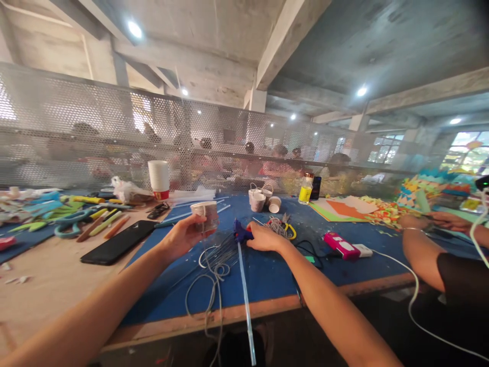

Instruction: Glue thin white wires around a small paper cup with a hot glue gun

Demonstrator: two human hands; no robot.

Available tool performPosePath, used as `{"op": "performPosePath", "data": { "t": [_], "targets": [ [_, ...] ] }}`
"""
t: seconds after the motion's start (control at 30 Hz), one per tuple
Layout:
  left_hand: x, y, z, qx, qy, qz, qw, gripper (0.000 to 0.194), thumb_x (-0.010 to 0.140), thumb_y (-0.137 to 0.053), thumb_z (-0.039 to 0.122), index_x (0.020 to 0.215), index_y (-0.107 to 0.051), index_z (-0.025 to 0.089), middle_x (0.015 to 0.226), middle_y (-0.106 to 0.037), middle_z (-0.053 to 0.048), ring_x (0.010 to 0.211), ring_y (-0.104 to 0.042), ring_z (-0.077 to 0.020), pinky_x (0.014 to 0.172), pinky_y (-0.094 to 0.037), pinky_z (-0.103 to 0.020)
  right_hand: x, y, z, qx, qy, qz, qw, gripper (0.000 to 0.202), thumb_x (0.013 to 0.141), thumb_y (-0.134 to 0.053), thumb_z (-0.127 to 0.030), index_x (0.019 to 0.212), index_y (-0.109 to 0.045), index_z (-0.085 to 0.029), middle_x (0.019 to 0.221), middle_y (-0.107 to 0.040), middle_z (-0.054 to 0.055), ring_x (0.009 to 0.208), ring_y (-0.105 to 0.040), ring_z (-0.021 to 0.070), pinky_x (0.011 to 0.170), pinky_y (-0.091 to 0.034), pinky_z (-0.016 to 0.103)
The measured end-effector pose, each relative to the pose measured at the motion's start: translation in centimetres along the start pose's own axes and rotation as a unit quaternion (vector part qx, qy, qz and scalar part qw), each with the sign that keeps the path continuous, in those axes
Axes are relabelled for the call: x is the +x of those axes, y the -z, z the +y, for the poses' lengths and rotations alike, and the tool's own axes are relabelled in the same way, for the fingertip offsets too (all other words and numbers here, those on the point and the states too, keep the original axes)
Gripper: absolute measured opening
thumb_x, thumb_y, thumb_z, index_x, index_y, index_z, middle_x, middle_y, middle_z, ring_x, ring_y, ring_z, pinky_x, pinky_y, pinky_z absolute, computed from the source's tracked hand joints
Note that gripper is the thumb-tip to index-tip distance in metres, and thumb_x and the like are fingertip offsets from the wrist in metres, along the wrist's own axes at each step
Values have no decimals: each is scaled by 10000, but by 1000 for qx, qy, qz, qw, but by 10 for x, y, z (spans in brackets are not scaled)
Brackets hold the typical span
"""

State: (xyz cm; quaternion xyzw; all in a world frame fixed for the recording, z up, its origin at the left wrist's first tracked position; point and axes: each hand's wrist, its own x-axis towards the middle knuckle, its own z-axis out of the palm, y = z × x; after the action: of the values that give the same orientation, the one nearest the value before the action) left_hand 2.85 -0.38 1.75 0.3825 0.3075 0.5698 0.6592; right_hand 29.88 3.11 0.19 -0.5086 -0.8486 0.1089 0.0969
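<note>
Cup (209,215) in left hand (182,236), gripped by its side between thumb and fingers, hangs over the blue mat (164,303). The right hand (266,238) has its fingers wrapped round a blue glue gun (240,231), close beside the cup but apart from it; a long clear glue stick (245,295) runs back past the table edge. I judge this cup part-way done: its side looks covered, but I cannot tell whether a handle is on. Beyond stand small cups (258,202), at least one with a looped handle, seemingly further along; another small cup (274,205) lies on its side.

Loose grey cord (202,278) straggles below the hands and over the edge, liable to snag. Yellow-handled scissors (292,232) lie past the right hand, a black phone (118,242) to the left, and at far right a co-worker's arm (424,250) rests near paper scraps (376,209).
</note>
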Motion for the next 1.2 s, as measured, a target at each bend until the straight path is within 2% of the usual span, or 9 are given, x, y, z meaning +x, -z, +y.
{"op": "performPosePath", "data": {
  "t": [0.13,0.23,0.33,0.4,0.5,0.63,0.93,1.07,1.2],
  "targets": [
    [1,3,-2,13,0,-14,1000,275,781,-679,85,1044,-741,137,1044,-791,-103,957,-744,-229,849,-622,-327,2,0,8,10,16,7,1000,448,775,-675,-255,1207,-622,-151,1233,-667,144,1096,-651,274,919,-478,343],
    [3,5,-4,37,-7,-19,999,248,787,-707,101,1026,-750,153,1035,-791,-88,928,-740,-212,853,-611,-315,2,2,6,34,33,75,996,351,796,-687,-214,1142,-660,-165,1180,-666,113,1039,-654,224,947,-477,339],
    [3,3,-6,58,-20,-53,997,250,807,-731,150,1056,-751,161,1025,-783,-80,916,-729,-204,858,-587,-309,2,4,-15,127,81,158,976,187,905,-648,-288,1045,-671,-167,1074,-682,86,946,-666,173,899,-499,306],
    [3,1,-7,69,-32,-87,993,257,815,-750,196,1068,-748,153,1023,-776,-90,930,-721,-213,872,-566,-313,3,5,-38,187,129,172,959,239,924,-656,-409,1005,-659,-185,1002,-694,56,892,-666,158,849,-509,291],
    [2,-2,-8,88,-47,-125,987,281,818,-770,254,1076,-746,145,1067,-766,-119,991,-708,-245,888,-539,-325,7,3,-70,210,160,195,945,356,849,-732,-511,990,-637,-198,972,-695,38,859,-662,159,816,-507,293],
    [2,-2,-9,101,-64,-142,983,308,836,-763,276,1116,-742,151,1144,-751,-138,1054,-690,-260,904,-518,-328,16,-3,-92,203,128,246,939,369,774,-806,-497,881,-609,-204,929,-689,22,829,-659,163,795,-497,297],
    [11,6,-19,115,-64,-116,985,334,798,-811,268,1096,-726,143,1061,-763,-123,930,-699,-228,876,-515,-332,21,-14,-89,274,108,253,922,52,813,-675,-193,808,-624,-203,826,-692,2,780,-659,159,787,-506,276],
    [11,5,-21,122,-59,-121,983,318,801,-811,284,1073,-735,139,1034,-764,-113,906,-695,-217,878,-509,-333,22,-14,-86,297,99,263,913,72,768,-661,-185,766,-594,-213,780,-665,-20,756,-640,155,788,-503,279],
    [12,7,-21,113,-50,-120,985,304,808,-804,299,1063,-744,145,1038,-764,-107,901,-692,-205,880,-502,-322,27,-15,-78,386,71,234,890,105,760,-667,-229,769,-564,-216,728,-643,-34,705,-632,149,743,-519,280]
  ]
}}
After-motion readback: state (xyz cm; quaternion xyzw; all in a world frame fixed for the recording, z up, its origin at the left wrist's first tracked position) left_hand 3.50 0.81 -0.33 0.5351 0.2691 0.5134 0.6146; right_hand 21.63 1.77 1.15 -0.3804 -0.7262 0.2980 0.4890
